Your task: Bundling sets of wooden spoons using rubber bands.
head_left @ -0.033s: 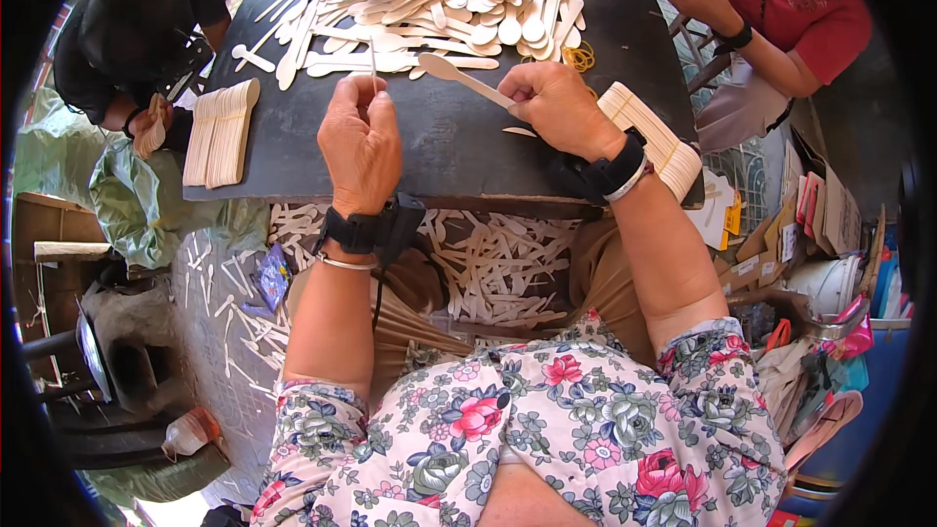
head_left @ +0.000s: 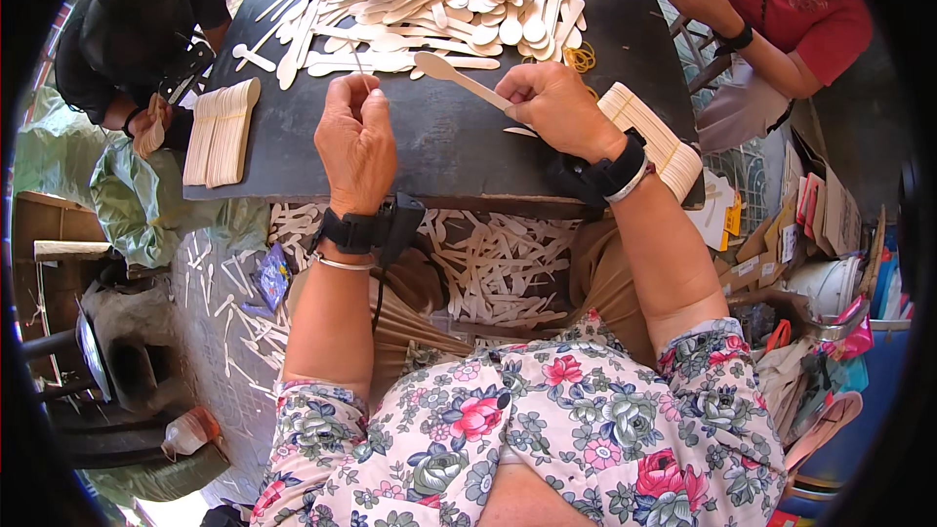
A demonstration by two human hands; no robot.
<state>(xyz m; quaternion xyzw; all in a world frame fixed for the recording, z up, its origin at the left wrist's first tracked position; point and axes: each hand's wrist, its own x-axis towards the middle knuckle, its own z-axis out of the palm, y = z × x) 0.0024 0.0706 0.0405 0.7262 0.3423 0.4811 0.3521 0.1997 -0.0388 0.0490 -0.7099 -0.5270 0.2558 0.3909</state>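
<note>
My left hand (head_left: 356, 146) is closed above the dark table (head_left: 429, 151), pinching a thin wooden piece (head_left: 359, 63) that shows almost edge-on, so its kind is unclear. Between the thumb and fingers of my right hand (head_left: 566, 112) is a pale wooden spoon (head_left: 461, 80), its rounded end pointing left toward my other hand. Just beyond both hands spreads a large heap of wooden spoons (head_left: 420, 0). A banded bundle of wooden cutlery (head_left: 654, 137) lies beside my right wrist, and another bundle (head_left: 223, 132) rests at the table's left edge. A small wooden piece (head_left: 519, 132) lies under my right hand.
Yellow rubber bands (head_left: 580, 58) lie right of the heap. At left a person in black (head_left: 146, 10) holds wooden pieces; at right a person in red (head_left: 800, 20) also holds some. Loose cutlery (head_left: 508, 268) fills the space below the table edge. Cardboard boxes (head_left: 825, 205) stand at right.
My left hand has shifted slightly left, and the thin piece in it has turned and leans left. The spoon in my right hand has moved a little left.
</note>
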